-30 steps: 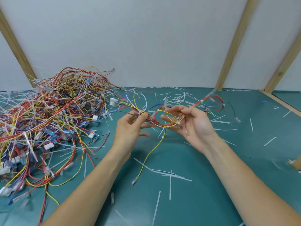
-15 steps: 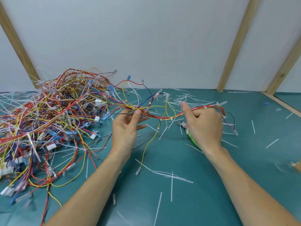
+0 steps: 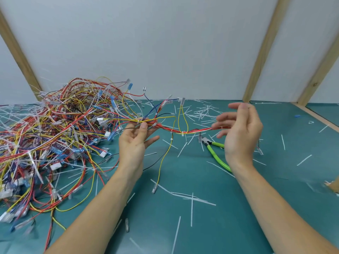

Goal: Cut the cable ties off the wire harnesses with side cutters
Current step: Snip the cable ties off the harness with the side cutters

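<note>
I see my left hand (image 3: 136, 139) raised palm-up, thumb pressed down against the fingers in a pinch. My right hand (image 3: 242, 132) hangs beside it, palm turned inward, fingers spread and loosely extended, blurred. Both bare forearms reach forward.

R hand (image 3: 240, 131) fingers motion-blurred, so can't tell if they touch the harness (image 3: 176, 130) where its red wires run into them. Cutters (image 3: 213, 148): handle ends hidden behind R wrist; jaws too small to tell if closed. Harness's far end behind R hand, only a connector shows past the wrist. L hand (image 3: 135, 140): thumb covers the wires where it pinches them, ties there not readable. Pile (image 3: 55, 136) cut by left edge, wires too tangled to count or tell which still carry ties. Blurry object (image 3: 332, 186) at right edge, cut off, unidentifiable. Small blue bit (image 3: 297, 116) far right too small to name. Both forearms run off bottom edge.
</note>
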`<state>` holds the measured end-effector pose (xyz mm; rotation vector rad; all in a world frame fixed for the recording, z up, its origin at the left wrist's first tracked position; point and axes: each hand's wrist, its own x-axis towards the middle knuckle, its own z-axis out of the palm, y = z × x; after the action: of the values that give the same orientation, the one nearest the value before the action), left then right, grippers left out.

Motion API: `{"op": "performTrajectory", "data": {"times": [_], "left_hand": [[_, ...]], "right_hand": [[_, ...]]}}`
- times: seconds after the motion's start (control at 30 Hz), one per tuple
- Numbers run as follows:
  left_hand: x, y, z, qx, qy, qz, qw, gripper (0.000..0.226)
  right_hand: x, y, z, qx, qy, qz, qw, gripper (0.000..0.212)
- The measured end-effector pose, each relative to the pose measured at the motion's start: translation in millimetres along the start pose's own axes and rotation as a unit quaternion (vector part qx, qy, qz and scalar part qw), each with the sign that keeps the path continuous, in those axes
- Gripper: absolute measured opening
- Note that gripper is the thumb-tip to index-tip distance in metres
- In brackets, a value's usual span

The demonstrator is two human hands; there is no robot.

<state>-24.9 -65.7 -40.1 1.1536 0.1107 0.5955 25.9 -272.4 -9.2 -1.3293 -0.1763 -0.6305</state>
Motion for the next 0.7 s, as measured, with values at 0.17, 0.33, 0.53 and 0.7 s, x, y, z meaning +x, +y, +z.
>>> {"op": "performTrajectory", "data": {"times": [0.17,0.33,0.53,0.7], "left_hand": [[1.0,0.6,0.3,-0.023,-0.007,-0.02,1.0,0.01],[2.3,-0.2,-0.9,-0.037,-0.007,-0.027,0.999,0.01],[2.1,-1.4,-0.2,-0.03,-0.002,-0.027,0.999,0.011],[-0.6,-0.7,1.1,-0.003,0.006,-0.029,1.0,0.01]], "right_hand": [[-3.5,10.3,5.5,-0.003,-0.033,0.005,0.999,0.017],[-9.1,21.4,5.4,-0.132,-0.115,0.009,0.985,0.029],[-18.6,26.5,2.4,-0.466,-0.234,-0.082,0.849,0.022],[-19.1,22.5,3.2,-0.5,-0.245,-0.098,0.825,0.008]]}}
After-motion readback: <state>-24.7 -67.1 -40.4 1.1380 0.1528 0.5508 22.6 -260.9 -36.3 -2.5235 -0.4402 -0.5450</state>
